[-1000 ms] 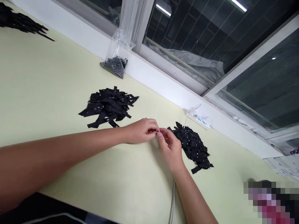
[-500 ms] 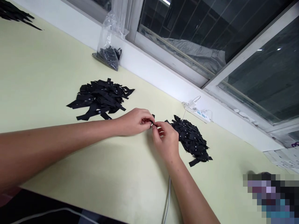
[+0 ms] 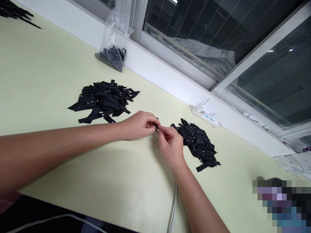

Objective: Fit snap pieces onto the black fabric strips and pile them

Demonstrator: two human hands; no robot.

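Note:
My left hand (image 3: pixel 142 125) and my right hand (image 3: pixel 172 142) meet fingertip to fingertip above the table (image 3: pixel 126 187). Pinched between them is a small black fabric strip (image 3: pixel 156 128), mostly hidden by the fingers. A pile of similar black strips (image 3: pixel 104 98), several bearing small white marks, lies beyond my left forearm. Just right of my right hand is a second heap of black strips (image 3: pixel 200 142), also with white marks.
Against the white ledge stands a clear plastic bag (image 3: pixel 113 48) with black pieces inside. A power strip (image 3: pixel 206 117) lies by the ledge below the windows. More black strips (image 3: pixel 14 13) are at the far left. A grey cable (image 3: pixel 173 207) runs beside my right forearm.
Both hands stay together in nearly the same place, with the fingers shifted slightly. Less of the black strip shows above the fingertips now. The whole view has moved a little.

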